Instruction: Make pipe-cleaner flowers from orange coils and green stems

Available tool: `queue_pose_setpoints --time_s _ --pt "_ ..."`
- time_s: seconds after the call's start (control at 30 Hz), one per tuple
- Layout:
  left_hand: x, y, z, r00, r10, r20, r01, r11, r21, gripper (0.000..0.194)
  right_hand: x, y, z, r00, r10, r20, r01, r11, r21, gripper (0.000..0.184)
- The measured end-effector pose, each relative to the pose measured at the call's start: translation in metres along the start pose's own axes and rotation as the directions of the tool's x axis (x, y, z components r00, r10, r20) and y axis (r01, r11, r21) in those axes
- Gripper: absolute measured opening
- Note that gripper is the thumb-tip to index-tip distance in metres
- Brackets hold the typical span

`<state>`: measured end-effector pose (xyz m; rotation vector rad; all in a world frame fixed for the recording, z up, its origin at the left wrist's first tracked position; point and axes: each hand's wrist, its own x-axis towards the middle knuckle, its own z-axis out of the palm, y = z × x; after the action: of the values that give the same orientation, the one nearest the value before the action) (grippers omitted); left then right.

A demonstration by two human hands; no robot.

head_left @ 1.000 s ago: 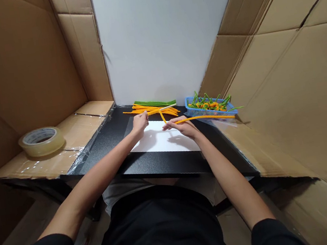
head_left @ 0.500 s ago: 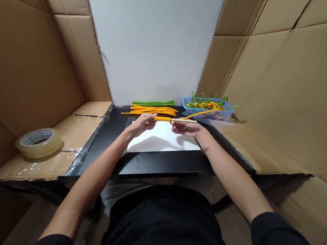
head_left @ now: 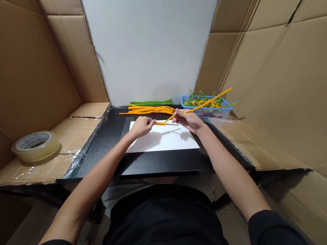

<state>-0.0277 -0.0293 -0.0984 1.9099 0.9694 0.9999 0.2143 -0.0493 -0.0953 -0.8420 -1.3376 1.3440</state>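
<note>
My left hand (head_left: 142,126) is closed on one end of a thin stick that has an orange pipe cleaner (head_left: 206,103) coiled round it. My right hand (head_left: 188,119) is closed on the pipe cleaner just right of the coil; its long free end slants up to the right over the blue basket (head_left: 207,111). Both hands hover over a white sheet (head_left: 163,141) on the black table (head_left: 145,164). Most of the stick is hidden by the fingers.
Loose orange pipe cleaners (head_left: 149,110) and green ones (head_left: 151,103) lie at the table's back. The blue basket holds several twisted green and orange pieces. A roll of clear tape (head_left: 35,146) sits on cardboard at the left. Cardboard walls stand on both sides.
The orange pipe cleaner has gone from lying loose in my right hand to being coiled on the stick. Its free end has swung up to the right.
</note>
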Motion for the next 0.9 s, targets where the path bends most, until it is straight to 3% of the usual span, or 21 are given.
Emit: queue_pose_setpoints --time_s 0.13,0.27,0.4,0.5,0.6,0.77,0.9 --pt "-0.001 -0.003 0.007 0.979 -0.022 -0.201 0.012 0.999 -0.053 0.045 -0.005 -0.004 0.009 0.996 0.005 0.088 0.0 0.999 -0.054 0.036" --pt "0.002 -0.008 0.01 0.961 -0.12 -0.25 0.065 0.974 -0.217 0.045 -0.008 -0.004 0.015 0.978 0.076 0.195 -0.056 0.993 -0.106 0.038" --pt "0.006 -0.006 0.007 0.973 -0.194 -0.125 0.129 0.908 -0.4 0.041 -0.01 0.0 0.016 0.937 0.206 0.282 -0.165 0.973 -0.162 0.04" --pt "0.006 0.0 0.001 0.985 -0.173 0.006 0.155 0.863 -0.48 0.04 -0.01 0.004 0.011 0.911 0.288 0.294 -0.247 0.954 -0.169 0.039" --pt "0.004 0.005 -0.004 0.988 -0.118 0.099 0.152 0.842 -0.518 0.043 -0.007 0.008 0.002 0.918 0.308 0.251 -0.286 0.95 -0.123 0.039" --pt "-0.003 0.007 -0.007 0.973 -0.034 0.229 0.141 0.872 -0.469 0.044 -0.001 0.01 -0.009 0.942 0.289 0.169 -0.288 0.957 -0.032 0.038" --pt "-0.006 0.006 -0.007 0.931 -0.045 0.361 0.155 0.946 -0.283 0.039 0.0 0.012 -0.006 0.938 0.308 0.159 -0.305 0.951 -0.041 0.04"
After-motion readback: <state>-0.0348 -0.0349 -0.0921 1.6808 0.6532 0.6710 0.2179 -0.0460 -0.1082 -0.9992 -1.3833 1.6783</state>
